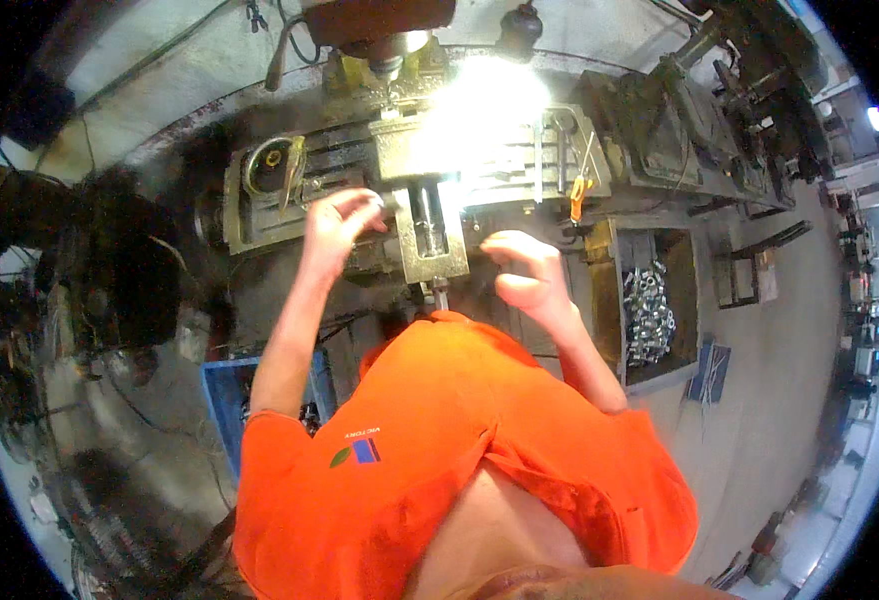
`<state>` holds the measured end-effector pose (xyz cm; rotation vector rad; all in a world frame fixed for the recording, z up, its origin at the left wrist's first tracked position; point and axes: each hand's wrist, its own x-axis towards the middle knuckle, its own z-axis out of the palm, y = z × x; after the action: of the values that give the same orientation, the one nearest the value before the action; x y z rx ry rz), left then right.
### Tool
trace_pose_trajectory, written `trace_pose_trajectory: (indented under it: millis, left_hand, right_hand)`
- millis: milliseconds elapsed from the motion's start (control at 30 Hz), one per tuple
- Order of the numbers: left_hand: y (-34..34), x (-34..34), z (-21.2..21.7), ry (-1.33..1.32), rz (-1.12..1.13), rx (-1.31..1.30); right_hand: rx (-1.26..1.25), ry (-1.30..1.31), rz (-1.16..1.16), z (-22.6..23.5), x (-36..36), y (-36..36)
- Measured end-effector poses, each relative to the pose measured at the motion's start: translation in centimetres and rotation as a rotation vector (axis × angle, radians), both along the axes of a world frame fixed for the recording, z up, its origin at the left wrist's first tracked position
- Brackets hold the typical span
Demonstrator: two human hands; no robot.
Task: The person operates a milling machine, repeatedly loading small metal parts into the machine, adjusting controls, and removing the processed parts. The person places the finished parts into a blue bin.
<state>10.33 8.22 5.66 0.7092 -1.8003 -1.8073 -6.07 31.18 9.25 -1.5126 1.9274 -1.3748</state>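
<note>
A machine vise [437, 266] with a long open frame and a screw inside is fixed on the slotted machine table [259, 232]. My left hand [339, 228] is raised at the left side of the vise, thumb and fingertips pinched together. A small pale spot shows at those fingertips, too small to name. On the vise's right side hovers my right hand [527, 268], its fingers curled inward. Whatever it may hold is hidden. Above the vise hangs the machine's spindle [387, 62]. Strong lamp glare washes out the vise's far jaw.
A bin [701, 300] of shiny metal parts stands at the right. A blue crate [221, 400] with metal parts is at my lower left. An orange-handled tool [578, 198] lies at the table's right end, and a round handwheel [271, 160] at its left.
</note>
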Motion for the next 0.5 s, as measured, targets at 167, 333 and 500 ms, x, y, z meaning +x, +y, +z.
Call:
trace_pose_trajectory:
  millis: [167,333,500]
  left_hand:
    - [-10.5,-2.7,-4.0,0.034,0.181,-0.071]
    - [-13.9,-6.7,-5.8,0.021,0.152,-0.145]
    - [-14.6,-9.1,-7.4,0.045,0.137,-0.229]
  right_hand:
    - [0.185,-0.140,-0.273,-2.6,-0.7,4.7]
    - [0.265,-0.103,-0.390,-4.4,0.1,8.3]
    - [0.322,-0.143,-0.470,-5.9,0.4,9.9]
